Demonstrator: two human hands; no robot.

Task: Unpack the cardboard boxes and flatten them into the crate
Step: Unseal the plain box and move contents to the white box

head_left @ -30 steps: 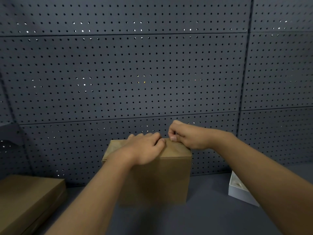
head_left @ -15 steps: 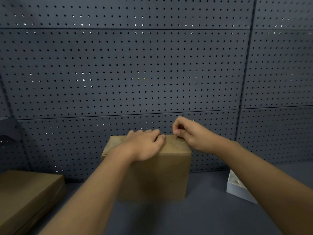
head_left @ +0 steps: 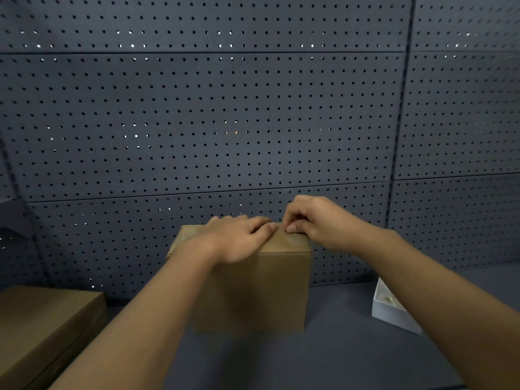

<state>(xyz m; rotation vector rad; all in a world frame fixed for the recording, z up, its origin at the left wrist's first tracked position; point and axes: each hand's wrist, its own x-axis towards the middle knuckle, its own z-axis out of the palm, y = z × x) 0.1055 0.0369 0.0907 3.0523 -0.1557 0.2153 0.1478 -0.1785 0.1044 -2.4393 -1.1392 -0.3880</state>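
Pressing flat on box top, left hand unmoved, right hand still pinching its edge

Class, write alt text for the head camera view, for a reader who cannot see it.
Two bare hands work on top of a closed brown cardboard box on a dark table: the left hand lies flat on the lid while the right hand pinches at its top right edge. A flatter cardboard box lies at left, a white box at right, and a grey pegboard wall behind.
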